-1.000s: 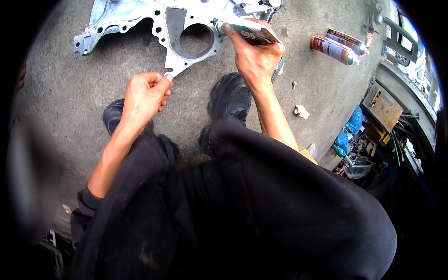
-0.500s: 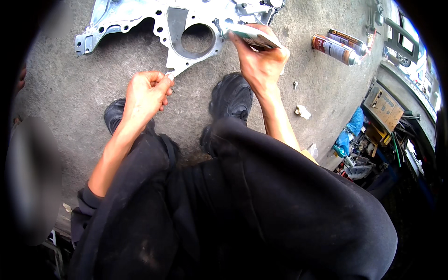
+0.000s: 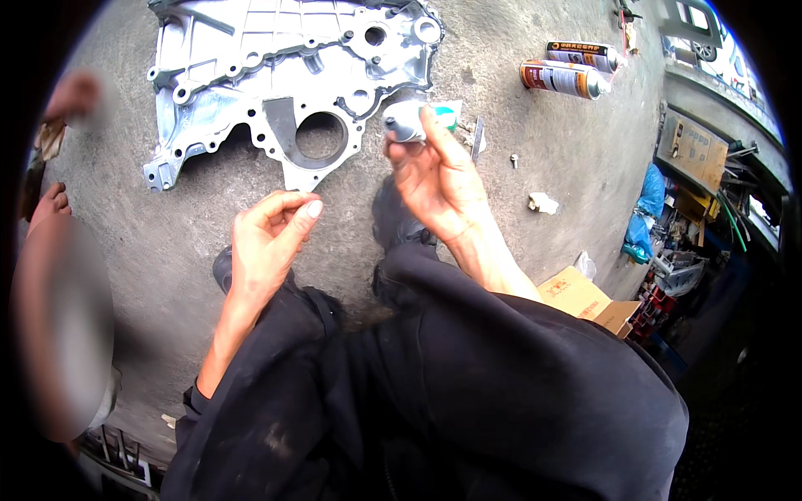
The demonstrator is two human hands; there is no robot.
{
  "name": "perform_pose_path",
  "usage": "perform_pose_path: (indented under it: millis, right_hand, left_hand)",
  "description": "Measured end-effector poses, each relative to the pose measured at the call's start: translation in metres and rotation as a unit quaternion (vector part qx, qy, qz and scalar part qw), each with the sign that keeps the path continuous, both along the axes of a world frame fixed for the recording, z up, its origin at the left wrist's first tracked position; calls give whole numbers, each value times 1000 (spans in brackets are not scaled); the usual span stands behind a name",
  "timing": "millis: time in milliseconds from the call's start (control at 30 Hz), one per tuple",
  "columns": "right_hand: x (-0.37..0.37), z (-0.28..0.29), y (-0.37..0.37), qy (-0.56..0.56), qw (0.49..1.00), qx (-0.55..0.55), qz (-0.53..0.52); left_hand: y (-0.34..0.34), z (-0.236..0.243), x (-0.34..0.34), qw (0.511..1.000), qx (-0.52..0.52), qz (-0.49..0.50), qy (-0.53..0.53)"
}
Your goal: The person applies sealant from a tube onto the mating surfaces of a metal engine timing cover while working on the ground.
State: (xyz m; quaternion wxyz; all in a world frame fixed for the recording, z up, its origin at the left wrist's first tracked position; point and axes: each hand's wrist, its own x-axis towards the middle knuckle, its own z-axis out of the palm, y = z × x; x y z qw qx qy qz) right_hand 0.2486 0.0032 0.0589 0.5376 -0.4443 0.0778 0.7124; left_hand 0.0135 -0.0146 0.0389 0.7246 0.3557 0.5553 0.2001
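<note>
1. You were working over a bare grey concrete floor (image 3: 188, 280), with workshop clutter banked along the right side of the view.
2. Your right hand (image 3: 443, 179) held a soft tube (image 3: 409, 121) just above the floor, beside the lower right of the casting, pinched between thumb and fingers; the tube's outline was partly blurred.
3. The tube's long axis ran roughly across the view. Its silver end with the dark tip pointed left, toward the casting, and its white-and-green body trailed right.
4. In this inspector's judgement, the tube was light and yielding, liable to crumple under a hard squeeze, and best gripped around the body behind the silver shoulder.
5. The metal casting (image 3: 292, 113) lay on the floor ahead of you, its long axis running left to right; the lobe with the round bore pointed back toward your feet.
6. It was judged stiff and fairly heavy, best lifted by its outer edges on two sides. A dark line followed its right rim; that rim might have been slippery.
7. Your left hand (image 3: 267, 230) was at the lobe's lower tip, thumb and forefinger close together. Whether they pinched the metal could not be told.
8. Farther right lay a small bolt (image 3: 515, 161), a white scrap (image 3: 543, 203) and two spray cans (image 3: 564, 80).
</note>
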Motion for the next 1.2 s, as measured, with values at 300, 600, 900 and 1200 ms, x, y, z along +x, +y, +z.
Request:
perform_pose_path:
  millis: [300,600,900,1200]
  right_hand:
    - [-36,-14,-11,-665,547,481,161]
    - [-36,-16,-19,-581,597,494,249]
    - [-28,-7,-36,-451,779,322,295]
    - [-37,-6,-30,-272,777,290,488]
  left_hand:
    - [-8,26,13,931,-120,124,-323]
    - [-2,30,6,960,-136,156,-188]
    - [-5,32,8,982,-32,159,-98]
    - [1,21,-11,954,-35,192,-229]
